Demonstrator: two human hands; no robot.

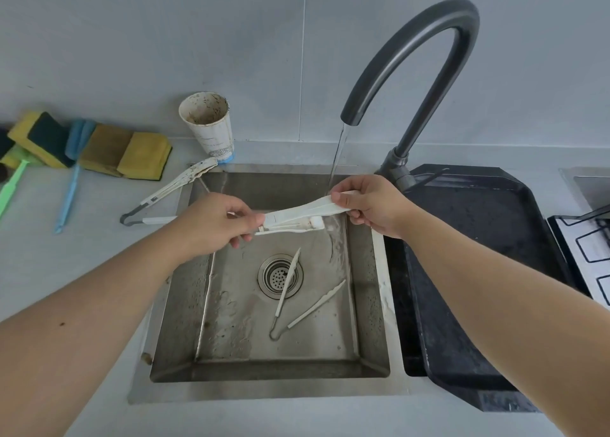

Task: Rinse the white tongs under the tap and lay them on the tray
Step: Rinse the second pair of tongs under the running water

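1. Below both hands: spare tongs [286, 286] lie on the sink [188, 321] floor, across the drain [275, 279].
2. Left hand [214, 220] pinches one end of the white tongs [297, 213]; right hand [373, 205] grips the other end. The tongs span between them, above the sink.
3. Stream [336, 152] from the tap [409, 56] strikes the white tongs beside the right hand.
4. Black tray [478, 238]: right of the right hand.
5. Beyond the left hand: soiled tongs [178, 185], paper cup [208, 129].

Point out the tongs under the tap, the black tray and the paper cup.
white tongs [297, 212], head view, middle of upper arm
black tray [478, 238], head view, bare floor
paper cup [214, 139], head view, outer side wall
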